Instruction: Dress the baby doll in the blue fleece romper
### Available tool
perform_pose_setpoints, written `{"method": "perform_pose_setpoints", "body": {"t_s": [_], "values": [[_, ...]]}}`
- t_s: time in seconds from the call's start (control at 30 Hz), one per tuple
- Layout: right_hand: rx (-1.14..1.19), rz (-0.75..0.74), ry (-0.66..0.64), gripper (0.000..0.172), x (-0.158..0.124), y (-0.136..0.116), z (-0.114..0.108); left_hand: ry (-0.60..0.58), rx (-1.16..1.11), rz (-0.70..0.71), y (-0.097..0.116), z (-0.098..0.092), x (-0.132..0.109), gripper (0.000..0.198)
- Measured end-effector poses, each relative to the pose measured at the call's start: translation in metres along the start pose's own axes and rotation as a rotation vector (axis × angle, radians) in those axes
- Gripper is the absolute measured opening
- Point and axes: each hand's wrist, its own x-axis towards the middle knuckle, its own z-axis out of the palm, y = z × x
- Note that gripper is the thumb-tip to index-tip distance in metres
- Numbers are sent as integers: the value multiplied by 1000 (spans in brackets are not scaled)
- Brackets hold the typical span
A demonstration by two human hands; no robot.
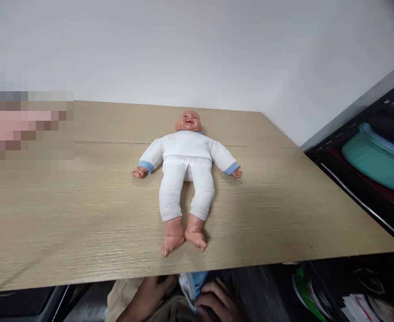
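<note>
One piece of blue-and-white cloth (199, 281) is in the lap I look down on from my remote seat, just below the near edge of the bench (83, 214) and partly hidden by it. My right hand (219, 297) is narrow, its fingers curled onto the cloth's lower right edge. My left hand (157, 287) rests on the other side of the cloth, fingers bent and half hidden under the bench edge; I cannot tell whether it grips anything. Beneath both lie beige trousers (119, 290).

On the bench, a doll (187, 147) lies on its back in a white top and trousers with blue cuffs — arms spread, head towards the pale wall (183, 53), bare feet towards me. To my right stands a black rack with a teal item (374, 163) on it; lower down are a green curved object (303, 290) and white papers (356, 306). Far left, a pixelated patch hides part of the view.
</note>
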Motion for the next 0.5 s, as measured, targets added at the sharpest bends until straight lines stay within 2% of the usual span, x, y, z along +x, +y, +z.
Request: {"method": "perform_pose_setpoints", "body": {"t_s": [0.07, 0.13, 0.2, 0.3, 0.33, 0.37, 0.43, 0.47, 0.5], "values": [[4, -42, -24, 15, -7, 0, -5, 54, 22, 2, -7, -5, -7, 99], [39, 18, -38, 21, -7, 0, -13, 96, 65, 36, -12, -8, -13, 99], [79, 147, -104, 39, 0, -1, -21, 101, 94, 80, -12, -9, -18, 91], [121, 287, -314, 78, 14, 1, -23, 91, 156, 161, -7, -10, -23, 72], [136, 299, -369, 82, 17, 2, -21, 104, 199, 203, -5, -11, -25, 66], [159, 292, -402, 74, 19, 4, -19, 124, 254, 253, -3, -13, -27, 59], [267, 245, -391, 46, 16, 4, -17, 169, 370, 386, -3, -20, -35, 42], [370, 233, -351, 41, 11, 3, -20, 186, 419, 455, -5, -25, -41, 33], [505, 236, -318, 44, 4, 1, -25, 208, 456, 522, -7, -31, -50, 26]]}}
